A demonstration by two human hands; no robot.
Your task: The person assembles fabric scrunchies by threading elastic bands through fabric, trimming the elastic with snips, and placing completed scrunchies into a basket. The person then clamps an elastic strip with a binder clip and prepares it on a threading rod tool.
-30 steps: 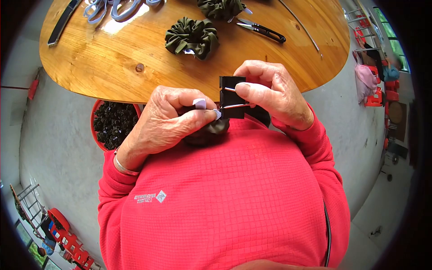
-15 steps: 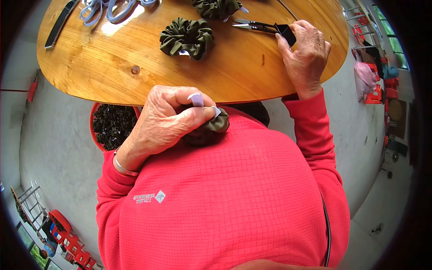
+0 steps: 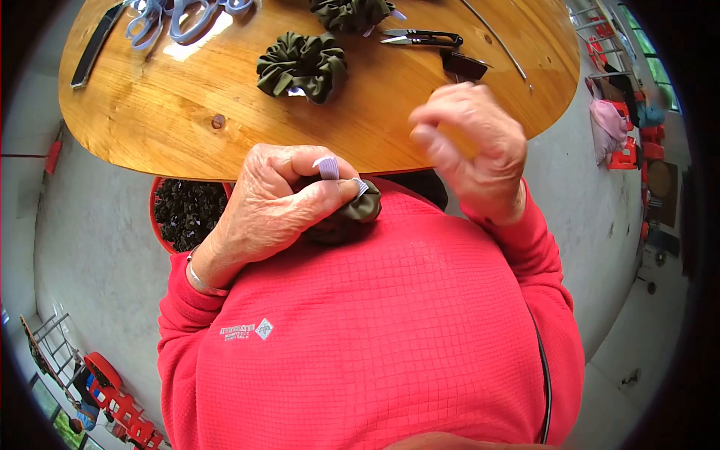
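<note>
My left hand [image 3: 281, 191] pinches the striped elastic [image 3: 328, 168] of a dark green scrunchie [image 3: 352, 217], which rests against the red top; two elastic ends stick out by the thumb. My right hand [image 3: 476, 146] is in the air over the table's front edge, slightly blurred, thumb and index finger apart, holding nothing. Beyond it a black binder clip [image 3: 463, 66] lies on the table, beside the black-handled thread snips [image 3: 424, 37]. Another green scrunchie [image 3: 304, 67] lies nearer the middle.
On the wooden table [image 3: 172, 112] are another scrunchie [image 3: 351, 10], pale elastic loops [image 3: 187, 19], a black strip [image 3: 96, 46] and a thin metal rod [image 3: 499, 41]. A red basket [image 3: 154, 217] of dark pieces stands below the front edge. A person [image 3: 86, 414] is far off at lower left.
My right hand has set the black clip down near the snips, let go, and come back towards my body. My left hand has kept its hold on the elastic.
</note>
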